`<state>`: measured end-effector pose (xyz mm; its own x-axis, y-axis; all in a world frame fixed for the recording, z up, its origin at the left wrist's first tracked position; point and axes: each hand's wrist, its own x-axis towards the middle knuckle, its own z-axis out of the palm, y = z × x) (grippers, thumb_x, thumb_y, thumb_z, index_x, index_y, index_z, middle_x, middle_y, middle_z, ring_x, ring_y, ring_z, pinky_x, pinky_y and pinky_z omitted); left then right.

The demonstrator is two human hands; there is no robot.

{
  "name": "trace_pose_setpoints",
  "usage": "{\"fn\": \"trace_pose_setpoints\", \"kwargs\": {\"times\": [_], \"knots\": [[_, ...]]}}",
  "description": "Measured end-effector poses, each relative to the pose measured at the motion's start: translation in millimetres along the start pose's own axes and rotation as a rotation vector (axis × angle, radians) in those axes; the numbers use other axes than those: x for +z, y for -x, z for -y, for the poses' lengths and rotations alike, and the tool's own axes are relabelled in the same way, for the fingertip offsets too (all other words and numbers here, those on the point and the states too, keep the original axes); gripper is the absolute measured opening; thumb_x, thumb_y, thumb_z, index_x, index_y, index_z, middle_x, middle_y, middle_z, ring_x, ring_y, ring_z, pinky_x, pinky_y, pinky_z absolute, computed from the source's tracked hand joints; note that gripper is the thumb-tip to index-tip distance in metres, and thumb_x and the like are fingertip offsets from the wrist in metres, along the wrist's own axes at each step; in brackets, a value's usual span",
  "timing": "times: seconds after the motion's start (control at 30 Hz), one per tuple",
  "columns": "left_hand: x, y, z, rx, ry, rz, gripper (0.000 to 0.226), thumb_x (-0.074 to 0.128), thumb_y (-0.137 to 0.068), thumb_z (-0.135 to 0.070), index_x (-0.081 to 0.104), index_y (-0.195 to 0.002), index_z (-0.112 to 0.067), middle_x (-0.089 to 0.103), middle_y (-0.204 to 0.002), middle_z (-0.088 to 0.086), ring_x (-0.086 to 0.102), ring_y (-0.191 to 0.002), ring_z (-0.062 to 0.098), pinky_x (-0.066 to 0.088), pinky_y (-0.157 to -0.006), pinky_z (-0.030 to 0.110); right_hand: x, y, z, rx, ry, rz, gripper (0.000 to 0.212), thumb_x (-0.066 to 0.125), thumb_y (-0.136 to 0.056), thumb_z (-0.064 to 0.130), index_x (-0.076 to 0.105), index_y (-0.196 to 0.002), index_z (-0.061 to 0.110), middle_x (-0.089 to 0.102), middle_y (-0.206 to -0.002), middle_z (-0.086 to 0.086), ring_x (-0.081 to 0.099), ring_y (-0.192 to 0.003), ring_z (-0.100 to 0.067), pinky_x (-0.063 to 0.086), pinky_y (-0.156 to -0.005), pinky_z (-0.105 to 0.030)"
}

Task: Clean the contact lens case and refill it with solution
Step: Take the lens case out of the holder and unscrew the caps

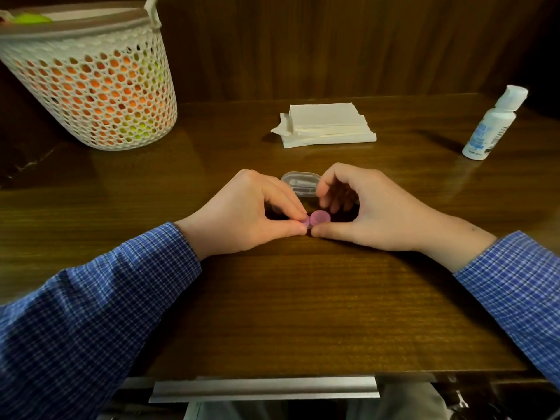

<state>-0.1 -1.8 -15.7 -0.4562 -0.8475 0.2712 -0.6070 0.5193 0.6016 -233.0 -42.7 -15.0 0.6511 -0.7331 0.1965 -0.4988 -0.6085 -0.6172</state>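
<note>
A small pink contact lens case (318, 218) rests on the wooden table (288, 313) between my hands. My left hand (251, 216) pinches its left end between thumb and forefinger, hiding the left cap. My right hand (366, 210) has its thumb against the case's front edge and its fingers curled over the right cap. A clear plastic box (300, 184) stands just behind the case, partly hidden by my fingers. The white solution bottle (492, 124) stands capped at the far right of the table.
A stack of white paper tissues (327, 125) lies at the back middle. A white perforated basket (91, 77) with orange and green contents stands at the back left. A metal drawer handle (263, 388) runs under the table's front edge.
</note>
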Motion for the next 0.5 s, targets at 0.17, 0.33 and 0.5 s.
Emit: {"fn": "trace_pose_setpoints", "kwargs": {"times": [0.17, 0.33, 0.5], "knots": [[0.1, -0.2, 0.3, 0.008, 0.005, 0.003, 0.016, 0.082, -0.085, -0.022, 0.083, -0.101, -0.021, 0.078, -0.099, -0.013, 0.071, -0.097, -0.001, 0.056, -0.084, 0.013, -3.1, 0.7, -1.3, -0.022, -0.073, 0.047, 0.033, 0.083, -0.083, 0.025, 0.062, -0.108, 0.027, 0.071, -0.099, 0.013, 0.069, -0.093, -0.004, 0.058, -0.080, -0.022], [-0.4, -0.2, 0.3, 0.002, -0.001, 0.007, 0.016, 0.082, -0.085, -0.022, 0.083, -0.101, -0.021, 0.078, -0.100, -0.013, 0.071, -0.098, -0.001, 0.055, -0.085, 0.012, -3.3, 1.9, -1.5, -0.026, -0.066, 0.059, 0.032, 0.082, -0.083, 0.028, 0.064, -0.110, 0.027, 0.068, -0.105, 0.015, 0.067, -0.098, -0.003, 0.058, -0.083, -0.025], [0.2, -1.0, 0.7, 0.008, -0.004, 0.011, 0.016, 0.081, -0.085, -0.023, 0.083, -0.101, -0.022, 0.078, -0.099, -0.013, 0.071, -0.098, 0.000, 0.057, -0.084, 0.014, -1.2, 0.4, -2.3, -0.004, -0.049, 0.006, 0.033, 0.084, -0.078, 0.040, 0.063, -0.102, 0.032, 0.067, -0.097, 0.014, 0.065, -0.091, -0.003, 0.058, -0.078, -0.024]]}}
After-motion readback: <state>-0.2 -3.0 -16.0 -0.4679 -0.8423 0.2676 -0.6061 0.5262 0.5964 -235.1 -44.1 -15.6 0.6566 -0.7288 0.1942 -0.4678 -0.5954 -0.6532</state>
